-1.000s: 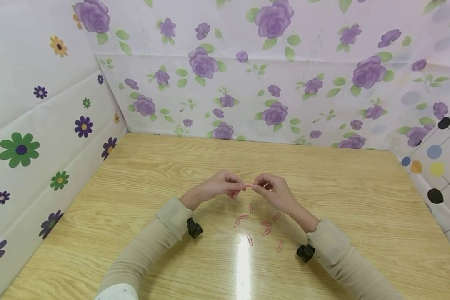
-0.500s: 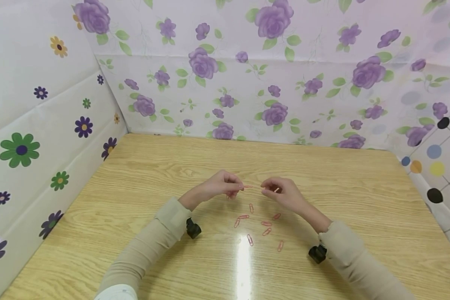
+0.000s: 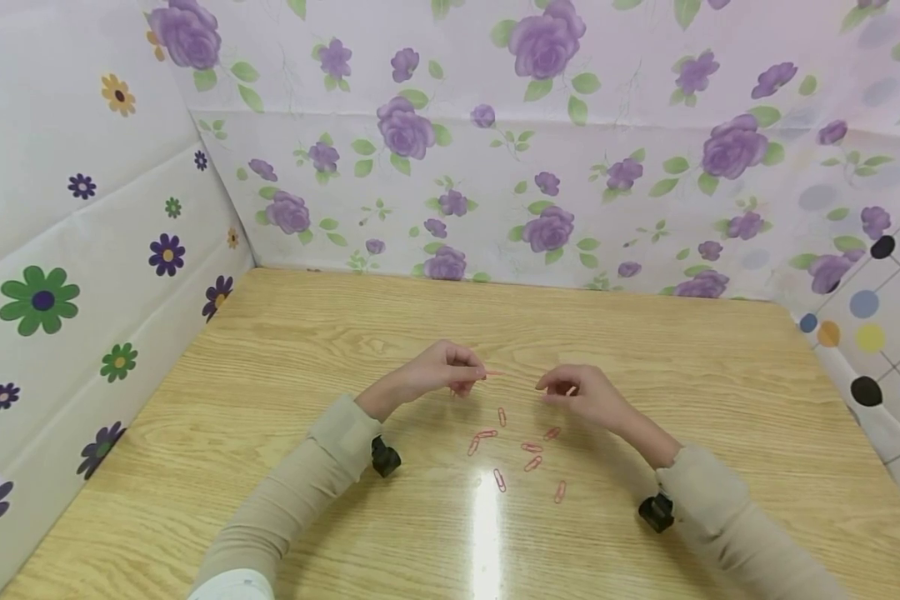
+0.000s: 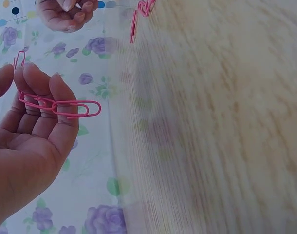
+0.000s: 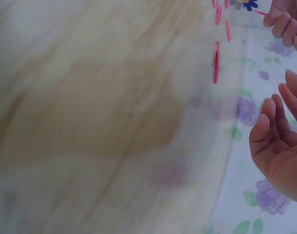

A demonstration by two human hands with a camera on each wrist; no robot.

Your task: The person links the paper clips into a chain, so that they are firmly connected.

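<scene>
Between thumb and fingertips my left hand (image 3: 437, 372) pinches a pink paper clip (image 3: 497, 372), whose free end points right. The left wrist view shows this clip (image 4: 20, 57) standing at the fingertips, while linked pink paper clips (image 4: 78, 108) hang across the curled fingers. My right hand (image 3: 591, 395) hovers apart to the right, its fingers loosely bent. In the right wrist view a gap shows between thumb and fingers of the right hand (image 5: 282, 148), with nothing held. Loose pink paper clips lie below the hands, among them one clip (image 3: 502, 417) nearest the left hand.
More loose paper clips (image 3: 532, 463) are scattered on the wood-grain table (image 3: 330, 321). A flowered sheet (image 3: 450, 200) rises behind the table's back edge, with another patterned sheet (image 3: 82, 242) at the left. Small black cameras (image 3: 385, 456) hang under both wrists.
My right hand has let go of the pinched clip and drawn away to the right and slightly nearer. The left hand stays almost in place, still pinching the clip.
</scene>
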